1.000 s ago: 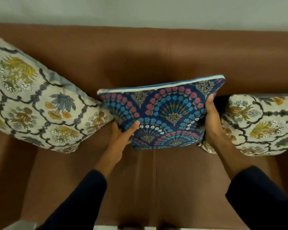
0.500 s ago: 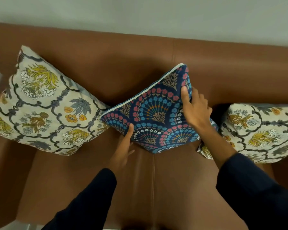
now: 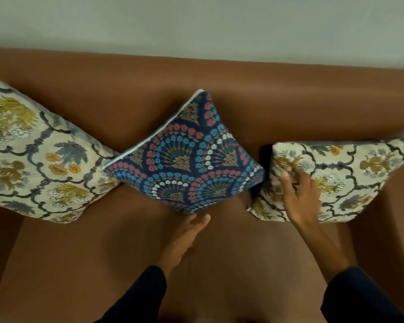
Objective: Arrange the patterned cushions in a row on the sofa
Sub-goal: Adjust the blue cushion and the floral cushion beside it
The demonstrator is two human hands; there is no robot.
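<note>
Now, line by line as I read it from my remote seat:

Blue cushion: the blue cushion [image 3: 189,164] stands on one corner like a diamond at the middle of the sofa [image 3: 219,264], leaning on the backrest; its left corner touches or overlaps the left cushion [image 3: 40,159]; its right corner sits just beside the right cushion [image 3: 336,180].

Left hand: my left hand [image 3: 184,236] lies flat and loose on the seat, fingertips touching the blue cushion's bottom corner; it holds nothing; I judge it only props that corner.

Right hand: my right hand [image 3: 299,194] rests spread on the face of the right cushion near its left edge; fingers slack, not pinching; I cannot tell whether any fabric is caught under them, since that part is blurred.

Row so far: three cushions side by side against the backrest; the left one is tilted, the blue one on its point, the right one nearly square; I judge the row is set but uneven.

Risk, tipping: balanced on a point, the blue cushion could roll or flop forward if I pull the left hand away quickly.

Risk, knock-on: a push on the right cushion toward the middle could nudge the blue corner and twist it out of line.

Risk, slide: the seat looks smooth, so the bottom corner may creep forward.

Risk, mismatch: the right cushion may need turning to match the other two.
</note>
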